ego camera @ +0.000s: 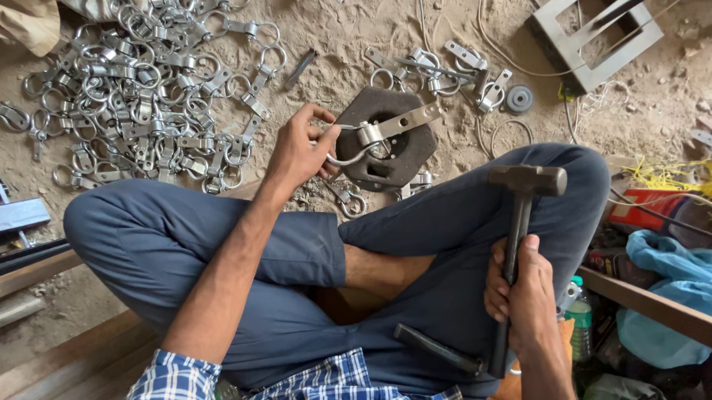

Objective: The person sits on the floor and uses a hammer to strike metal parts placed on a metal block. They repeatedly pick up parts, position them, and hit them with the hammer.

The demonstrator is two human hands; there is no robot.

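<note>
Left hand pinching a metal clamp on a dark iron block on the sandy floor, right hand fisted around a hammer over the knee, pile of clamps at left, red packet and blue bag at right.

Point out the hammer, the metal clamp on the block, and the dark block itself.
hammer (526, 180): head view, on its steel head.
metal clamp (397, 123): head view, on its flat strap.
dark block (410, 150): head view, on its bare top face.

Count: hands, tools, clamp heaps

2 hands; 1 hammer centre-right; 1 dark anvil block mid-frame; 2 heaps of metal ring clamps, too many to count: big heap upper left, small heap top centre.
</note>
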